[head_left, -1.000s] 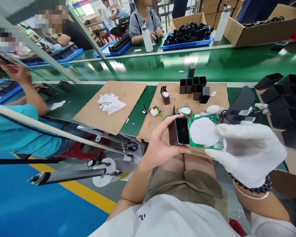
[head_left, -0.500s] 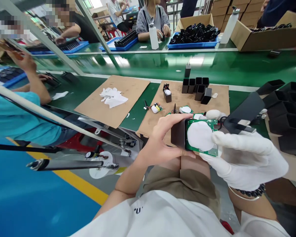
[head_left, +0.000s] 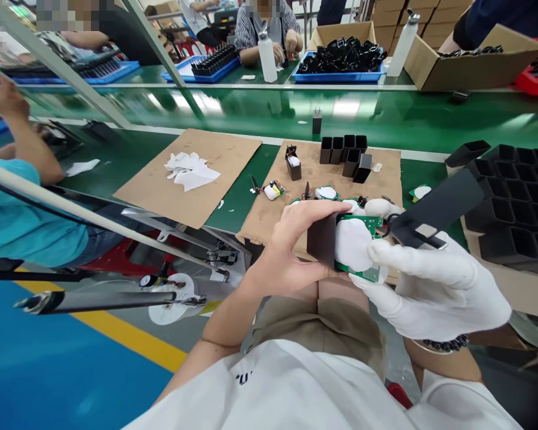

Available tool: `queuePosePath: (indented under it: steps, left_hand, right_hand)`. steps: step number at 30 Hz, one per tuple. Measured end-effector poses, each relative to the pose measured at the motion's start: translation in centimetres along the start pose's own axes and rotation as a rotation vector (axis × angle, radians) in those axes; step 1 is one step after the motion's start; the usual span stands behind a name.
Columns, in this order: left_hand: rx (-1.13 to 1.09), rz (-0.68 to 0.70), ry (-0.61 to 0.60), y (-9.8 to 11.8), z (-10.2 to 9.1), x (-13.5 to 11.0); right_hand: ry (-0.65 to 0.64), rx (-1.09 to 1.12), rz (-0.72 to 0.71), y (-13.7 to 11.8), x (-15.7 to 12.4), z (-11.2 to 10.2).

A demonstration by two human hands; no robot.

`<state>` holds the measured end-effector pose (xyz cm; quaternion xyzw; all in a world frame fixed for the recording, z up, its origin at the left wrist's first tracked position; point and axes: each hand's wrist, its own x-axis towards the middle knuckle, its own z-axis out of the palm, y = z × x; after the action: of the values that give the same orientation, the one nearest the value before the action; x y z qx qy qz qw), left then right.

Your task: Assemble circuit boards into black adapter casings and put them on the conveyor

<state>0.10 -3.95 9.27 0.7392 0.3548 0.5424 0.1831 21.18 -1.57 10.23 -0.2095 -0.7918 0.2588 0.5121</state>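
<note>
The white-padded circuit board (head_left: 354, 245) sits partly inside the black case (head_left: 321, 242), between both sets of fingers. A second ago it is only at the mouth; now more is hidden, so the fit is under way but incomplete. The left hand (head_left: 291, 254), bare, clasps the case between thumb and fingers; the right hand (head_left: 430, 280), gloved, pinches the board's outer edge. Beyond the left fingertips stand six grouped cases (head_left: 352, 162) and one filled case (head_left: 293, 168); farther off, two bottles (head_left: 268, 58).

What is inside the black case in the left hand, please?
One end of the circuit board sits inside the black case; its walls hide that end and anything deeper.
</note>
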Motion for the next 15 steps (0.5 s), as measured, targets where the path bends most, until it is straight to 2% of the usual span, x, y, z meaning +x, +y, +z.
queuePosePath:
  steps: [4, 11, 15]
  left_hand:
    - [-0.045, 0.017, -0.001, -0.3, 0.1, 0.0]
    - [-0.124, -0.03, -0.011, -1.4, 0.1, -0.2]
    - [-0.193, 0.004, -0.004, -1.7, 0.4, -0.2]
  right_hand:
    - [-0.078, -0.082, -0.081, -0.6, 0.5, -0.2]
    - [-0.082, -0.213, -0.158, -1.0, 0.7, 0.1]
    - [-0.145, -0.208, -0.121, -1.8, 1.1, -0.2]
